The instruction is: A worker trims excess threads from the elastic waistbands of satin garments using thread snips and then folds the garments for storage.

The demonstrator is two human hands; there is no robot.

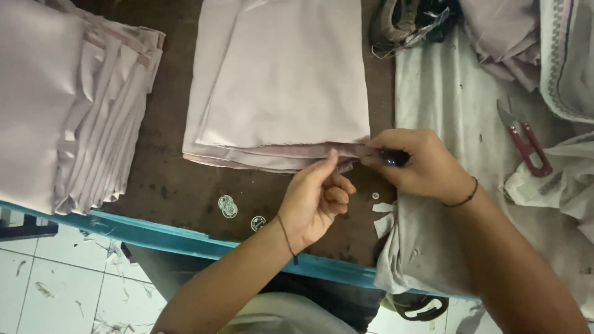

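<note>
A stack of pale pink fabric pieces (278, 80) lies in the middle of the dark brown table (167, 179). My left hand (315, 201) pinches the near right corner of the stack's lower layers between thumb and fingers. My right hand (414, 164) is closed around a small dark tool (393, 158), held against the same fabric edge just right of the left fingertips. What kind of tool it is cannot be made out. Both wrists carry thin dark bands.
A second pile of pink fabric (68, 105) fans out at the left. Red-handled thread snips (525, 143) rest on a grey cloth (445, 93) at the right. More fabric lies at the top right. Small round stickers (228, 206) dot the table near its blue edge (154, 235).
</note>
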